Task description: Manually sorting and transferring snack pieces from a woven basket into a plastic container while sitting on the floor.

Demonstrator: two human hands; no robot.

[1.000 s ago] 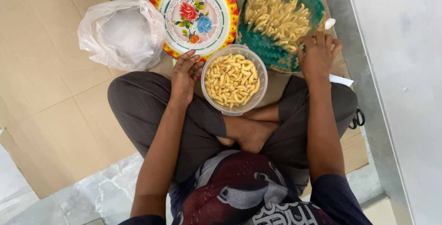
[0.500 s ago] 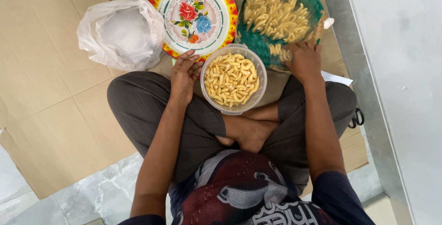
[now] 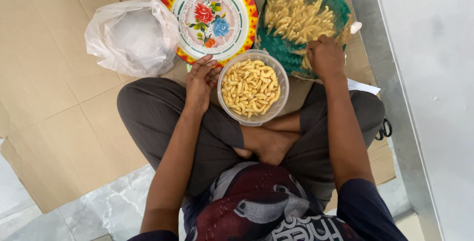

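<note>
A clear plastic tub (image 3: 274,110) full of small yellow snack pieces (image 3: 251,87) rests between my knees. My left hand (image 3: 199,80) steadies it at its left rim, fingers loosely curled. My right hand (image 3: 324,56) reaches into a green woven tray (image 3: 276,43) heaped with the same yellow pieces (image 3: 294,16); the fingers close around some of them near the tray's front edge. I sit cross-legged, bare feet under the tub.
A round floral metal plate (image 3: 212,16) with a red and yellow rim lies behind the tub. A crumpled white plastic bag (image 3: 131,36) sits to its left. Flattened cardboard (image 3: 49,88) covers the floor. A grey wall (image 3: 424,73) runs along the right.
My right hand has moved left and forward, from the tray's right edge into the pile of yellow pieces. The left hand has stayed at the tub's rim.
</note>
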